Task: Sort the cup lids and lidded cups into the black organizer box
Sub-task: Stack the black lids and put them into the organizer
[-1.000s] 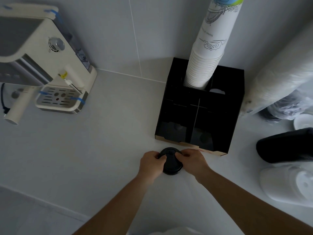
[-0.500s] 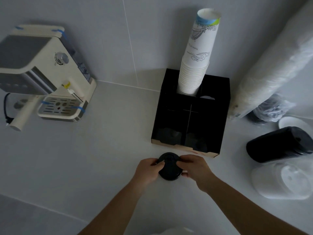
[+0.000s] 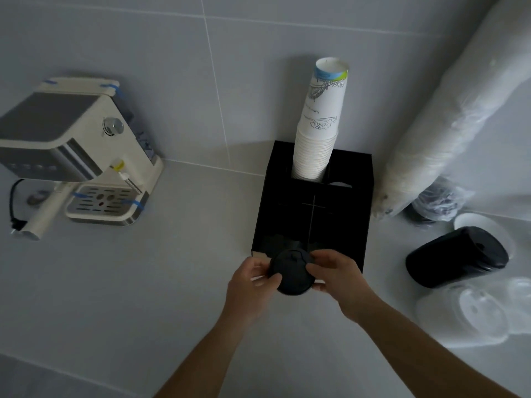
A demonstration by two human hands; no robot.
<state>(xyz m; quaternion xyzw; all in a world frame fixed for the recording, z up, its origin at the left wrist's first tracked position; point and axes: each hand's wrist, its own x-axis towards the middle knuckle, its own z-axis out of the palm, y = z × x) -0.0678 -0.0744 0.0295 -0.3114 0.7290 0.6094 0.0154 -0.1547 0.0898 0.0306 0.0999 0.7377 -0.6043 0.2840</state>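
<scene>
A black cup lid (image 3: 290, 272), perhaps the top of a small stack, is held between my left hand (image 3: 249, 282) and my right hand (image 3: 339, 273), just in front of the black organizer box (image 3: 355, 214). The lid overlaps the box's front left compartment edge. A tall stack of white paper cups (image 3: 319, 130) stands in the box's back left compartment. A sleeve of black lids (image 3: 457, 257) lies on its side at the right, and a sleeve of clear lids (image 3: 471, 314) lies nearer me.
A cream espresso machine (image 3: 74, 156) sits at the left against the tiled wall. A long plastic-wrapped sleeve of white cups (image 3: 448, 122) leans on the wall at the right, with a bag of dark lids (image 3: 436, 199) beneath it. The white counter (image 3: 143, 282) stretches to the left.
Both hands have lifted the black lid off the counter and carried it toward the front of the box. The view has tilted up, showing the top of the cup stack.
</scene>
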